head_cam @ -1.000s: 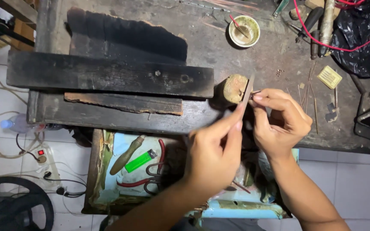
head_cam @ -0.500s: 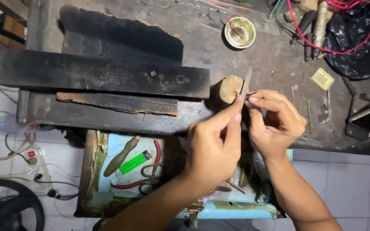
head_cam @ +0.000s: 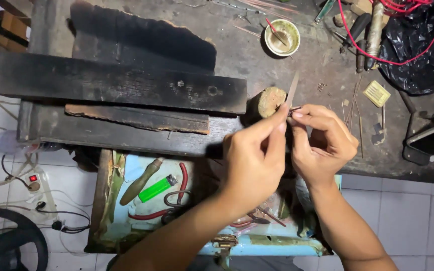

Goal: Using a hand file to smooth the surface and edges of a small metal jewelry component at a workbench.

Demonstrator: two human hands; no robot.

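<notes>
My left hand (head_cam: pixel 254 160) grips a thin flat metal file (head_cam: pixel 292 90) that points up and away from me, index finger stretched along it. My right hand (head_cam: pixel 325 140) pinches a tiny metal piece (head_cam: pixel 296 108) at its fingertips, pressed against the file. Both hands meet just in front of a short round wooden stump (head_cam: pixel 269 100) on the dark, worn workbench (head_cam: pixel 237 50). The small piece is mostly hidden by my fingers.
Charred planks (head_cam: pixel 116 88) lie across the bench's left. A small bowl (head_cam: pixel 282 36) with a brush, red wire (head_cam: pixel 372 55), tool handles (head_cam: pixel 375 22) and a black bag (head_cam: pixel 428 45) sit at the back right. An open drawer (head_cam: pixel 151 195) below holds a green lighter (head_cam: pixel 157 188) and pliers.
The hands stay together at the stump, shifting slightly; the file's tip moves a little along the small piece. The view has drifted slightly.
</notes>
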